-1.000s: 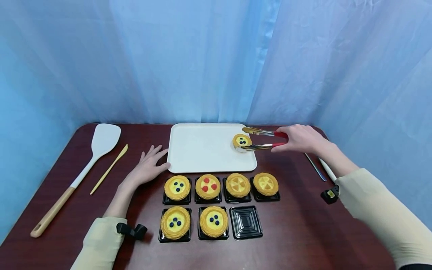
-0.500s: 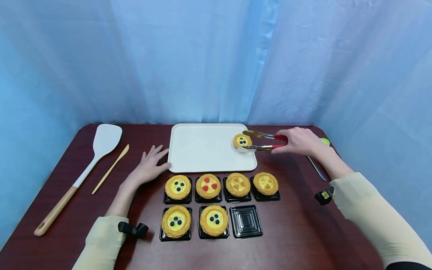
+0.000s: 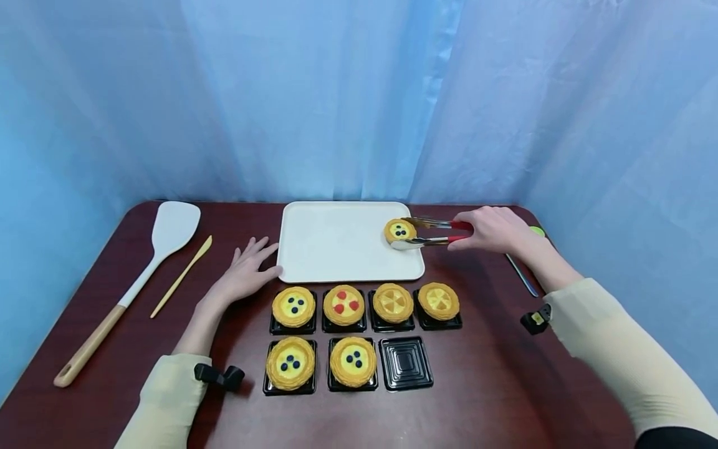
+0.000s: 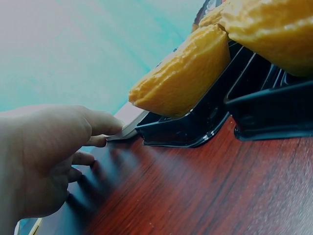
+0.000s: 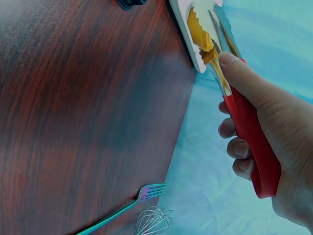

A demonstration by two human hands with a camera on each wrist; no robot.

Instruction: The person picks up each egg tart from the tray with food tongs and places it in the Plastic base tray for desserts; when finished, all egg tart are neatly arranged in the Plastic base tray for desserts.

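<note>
Two hands work over a dark red wooden worktop (image 3: 493, 380) that fills the lower half of the head view, backed by a pale blue curtain (image 3: 359, 93). Largest of the things on it is the white tray (image 3: 336, 249), centre frame, bare but for one blueberry egg tart (image 3: 399, 230) at its right edge. That tart sits between the tips of the red-handled tongs (image 3: 434, 232), which the right hand (image 3: 493, 229) grips with fingers curled round the handles; compared with a second ago the tong arms have drawn closer together about the tart, and tart and tongs lie a touch further left on the tray, so the tart looks pinched rather than let go, though whether it rests on the tray or is just lifted off it cannot be told. The left hand (image 3: 247, 274) lies flat and spread on the worktop at the tray's lower left corner, fingers straight, thumb touching the tray's edge, unchanged. Upper left lies a white spatula (image 3: 137, 280) with a wooden handle, and beside it a slim wooden knife (image 3: 182, 274). Below the tray stand two rows of black plastic cups: six tarts (image 3: 343, 304) fill theirs, and the empty cup (image 3: 406, 363) at lower right of the rows holds nothing. Smallest, right of the wrist, a fork (image 5: 122, 208) and a wire whisk (image 5: 154, 220) show in the right wrist view.
</note>
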